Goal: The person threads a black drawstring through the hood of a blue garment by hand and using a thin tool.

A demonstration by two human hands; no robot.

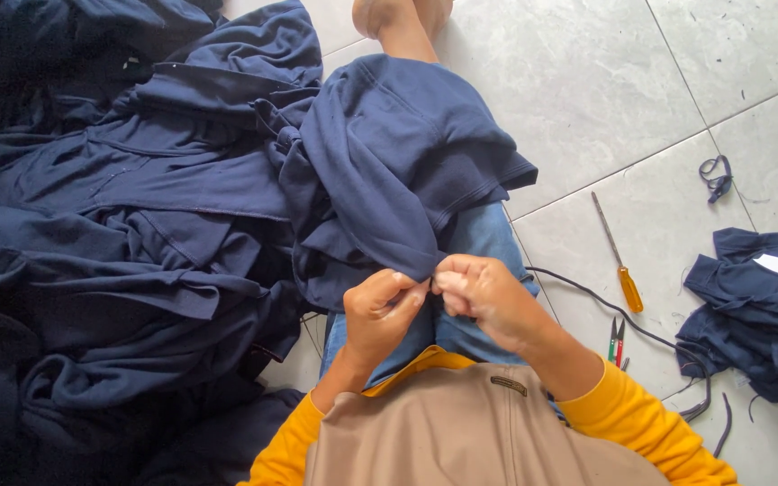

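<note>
Both hands pinch a navy garment's edge.
The left hand (pixel 382 310) and right hand (pixel 482 295) grip the navy garment (pixel 389 162) together; a screwdriver (pixel 619 256) lies right of them.

The navy blue garment (pixel 389 153) lies crumpled over the person's lap and leg; its lower edge is pinched up, perhaps at a seam.
</note>
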